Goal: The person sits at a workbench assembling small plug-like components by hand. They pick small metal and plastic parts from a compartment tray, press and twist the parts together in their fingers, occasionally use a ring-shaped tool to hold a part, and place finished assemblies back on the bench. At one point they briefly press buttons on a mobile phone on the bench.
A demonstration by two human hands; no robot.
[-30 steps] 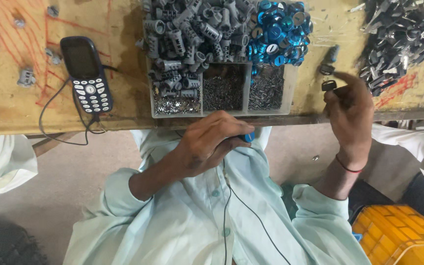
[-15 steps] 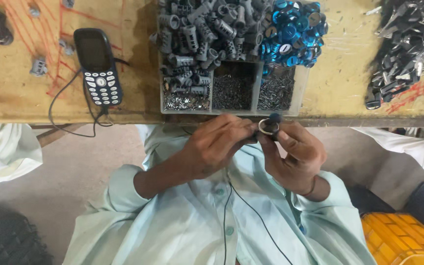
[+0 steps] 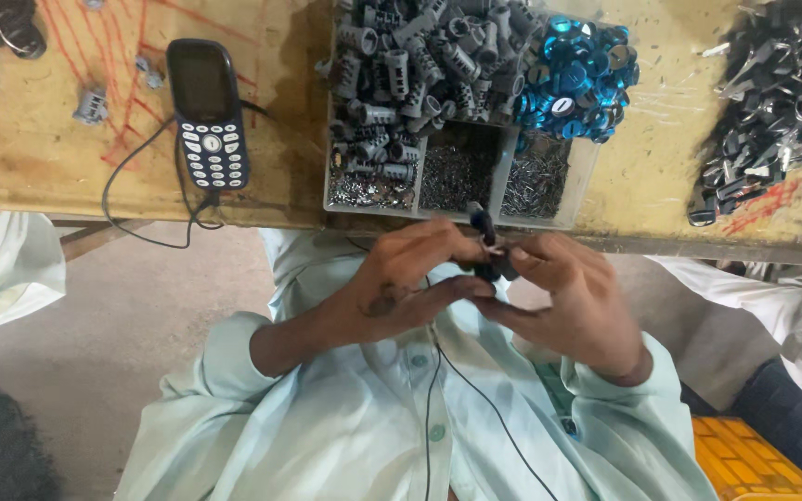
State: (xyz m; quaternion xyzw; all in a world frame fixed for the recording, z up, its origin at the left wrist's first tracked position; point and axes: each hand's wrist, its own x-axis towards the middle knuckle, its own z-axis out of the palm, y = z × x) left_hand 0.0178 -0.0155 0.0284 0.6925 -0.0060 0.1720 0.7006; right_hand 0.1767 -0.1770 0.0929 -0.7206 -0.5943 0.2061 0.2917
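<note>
between both hands [image 3: 489, 283] (dark small part [image 3: 486, 269])

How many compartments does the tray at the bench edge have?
3 show in the clear plastic tray: left under grey cylinders, middle, right; piled parts may hide more behind.

Rough scratched wooden bench [image 3: 67, 176]; glossy blue caps [image 3: 575, 88]; matt grey metal cylinders [image 3: 410, 56].

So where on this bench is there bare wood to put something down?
Bare wood lies between the phone and the compartment tray, and between the blue caps and the dark metal pile. The tray, heaped with grey cylinders, is crowded. Both hands work below the bench edge.
</note>
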